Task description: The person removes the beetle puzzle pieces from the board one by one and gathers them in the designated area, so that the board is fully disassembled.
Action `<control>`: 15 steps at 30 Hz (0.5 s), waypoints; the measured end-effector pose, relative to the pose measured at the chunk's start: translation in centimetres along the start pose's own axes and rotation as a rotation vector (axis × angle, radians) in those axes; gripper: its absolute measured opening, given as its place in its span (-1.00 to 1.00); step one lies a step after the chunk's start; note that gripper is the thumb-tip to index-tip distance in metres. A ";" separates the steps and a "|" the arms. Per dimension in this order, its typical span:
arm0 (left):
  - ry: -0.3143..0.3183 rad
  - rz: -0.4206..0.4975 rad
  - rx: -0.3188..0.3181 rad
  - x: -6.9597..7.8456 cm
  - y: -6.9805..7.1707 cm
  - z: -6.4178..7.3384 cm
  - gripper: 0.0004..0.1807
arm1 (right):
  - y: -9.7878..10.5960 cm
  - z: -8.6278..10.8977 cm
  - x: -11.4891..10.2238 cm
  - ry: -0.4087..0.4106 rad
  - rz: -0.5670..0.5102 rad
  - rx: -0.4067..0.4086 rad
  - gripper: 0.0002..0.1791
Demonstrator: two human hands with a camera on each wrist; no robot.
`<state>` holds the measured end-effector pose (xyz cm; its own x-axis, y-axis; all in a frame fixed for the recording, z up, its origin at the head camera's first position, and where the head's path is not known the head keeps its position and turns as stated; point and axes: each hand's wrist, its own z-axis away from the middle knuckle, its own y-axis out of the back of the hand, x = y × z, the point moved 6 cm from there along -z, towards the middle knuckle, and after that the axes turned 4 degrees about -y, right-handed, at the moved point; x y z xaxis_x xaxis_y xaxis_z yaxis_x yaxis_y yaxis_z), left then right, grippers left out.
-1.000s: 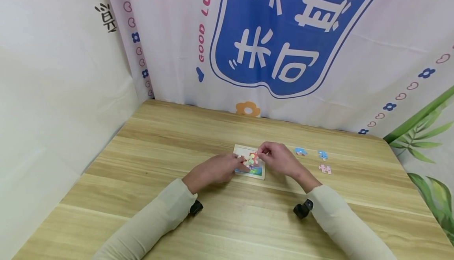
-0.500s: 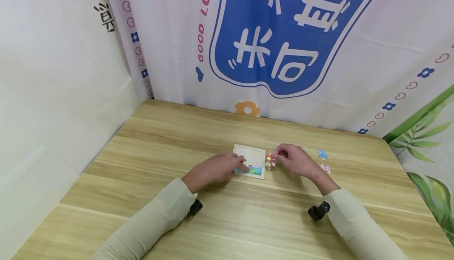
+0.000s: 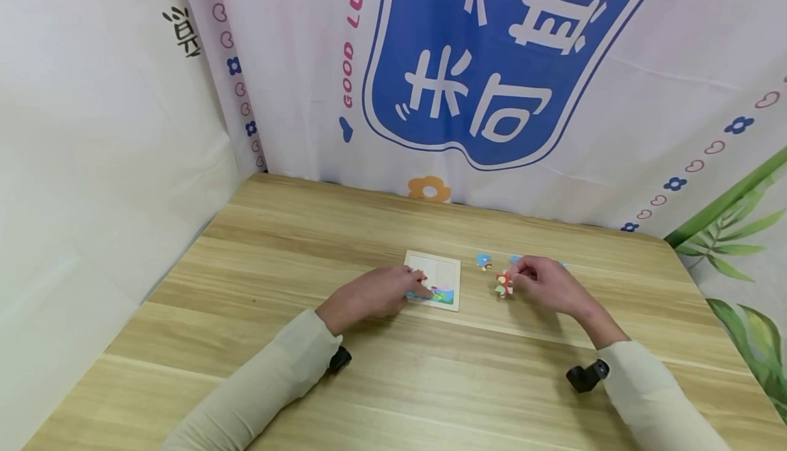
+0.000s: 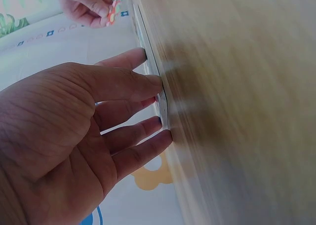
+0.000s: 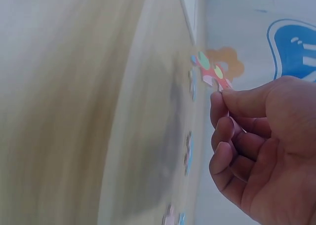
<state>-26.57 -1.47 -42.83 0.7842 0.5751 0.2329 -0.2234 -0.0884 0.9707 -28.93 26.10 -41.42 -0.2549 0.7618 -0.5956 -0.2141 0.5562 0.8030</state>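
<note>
A small square puzzle tray (image 3: 458, 287) lies on the table, with colourful pieces along its near side and a bare white area behind them. My left hand (image 3: 384, 290) holds its left side; in the left wrist view the thumb and fingertips meet the thin tray edge (image 4: 165, 106). To the right of the tray, my right hand (image 3: 544, 283) pinches a red jigsaw puzzle piece (image 3: 504, 283) with yellow and green patches. Thumb and index finger grip one end of that piece (image 5: 205, 62) in the right wrist view, with the other fingers curled.
A blue puzzle piece (image 3: 483, 260) lies between the tray and my right hand. More loose pieces (image 5: 188, 153) lie beneath that hand, partly hidden by it in the head view. A printed curtain (image 3: 307, 96) hangs along the table's back edge.
My right hand has carried the red puzzle piece rightward from over the tray, uncovering a blue piece and covering the pink one. The left hand has stayed put on the tray.
</note>
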 end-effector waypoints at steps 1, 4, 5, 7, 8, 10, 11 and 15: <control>-0.001 0.000 0.001 0.0 0.0 0.0 -0.45 | 0.2 0.1 0.2 -0.002 0.001 0.000 -0.91; -0.005 0.000 0.002 0.0 0.0 0.0 -0.45 | 0.7 0.5 0.9 -0.025 0.002 -0.006 -0.90; -0.005 0.001 0.001 0.0 0.0 0.0 -0.45 | 0.8 0.5 1.1 -0.033 0.005 -0.008 -0.90; -0.003 0.004 0.002 0.1 0.0 0.0 -0.45 | 1.1 0.6 1.7 -0.053 0.012 -0.009 -0.89; -0.003 0.006 0.002 0.1 0.1 0.0 -0.45 | 1.2 0.6 2.0 -0.061 0.021 -0.007 -0.89; -0.003 0.009 0.002 0.1 0.1 0.0 -0.45 | 1.4 0.6 2.5 -0.073 0.034 -0.004 -0.89; -0.003 0.010 0.002 0.1 0.1 0.0 -0.45 | 1.5 0.7 2.7 -0.078 0.042 -0.002 -0.89; -0.008 0.004 0.004 0.1 0.2 0.0 -0.45 | 1.7 0.5 3.4 -0.092 0.058 -0.007 -0.89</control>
<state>-26.54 -1.42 -42.66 0.7877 0.5685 0.2374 -0.2246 -0.0938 0.9699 -29.67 29.86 -42.07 -0.1798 0.8197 -0.5438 -0.2078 0.5087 0.8355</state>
